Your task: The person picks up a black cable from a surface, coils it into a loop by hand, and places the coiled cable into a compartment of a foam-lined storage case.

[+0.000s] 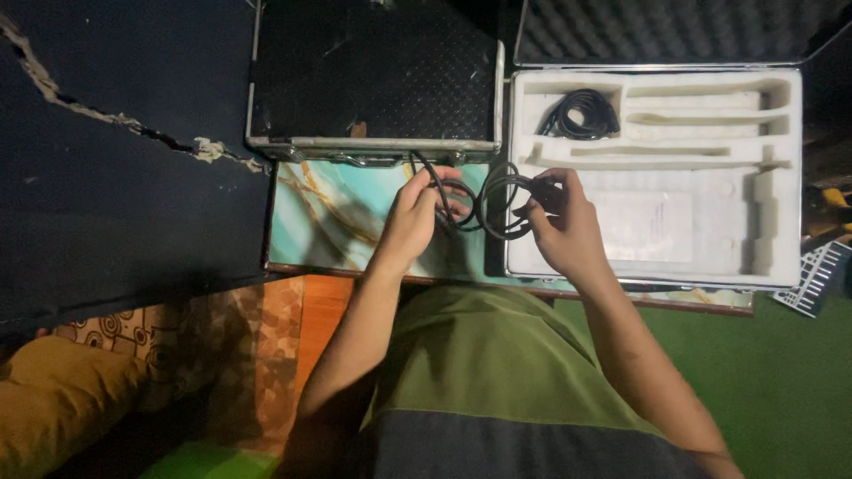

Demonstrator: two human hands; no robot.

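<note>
Above the marbled bench [328, 222], near its front edge, your left hand [413, 217] and right hand [564, 226] each have fingers closed on the coiled black cable [493, 200].

A single head-worn camera looks almost straight down from above the person's chest, close to the work. The small teal marbled tabletop [333, 217] fills the middle of the frame, the open white foam-lined case [657, 173] runs to the upper right, and the person's green lap takes the lower edge.
</note>
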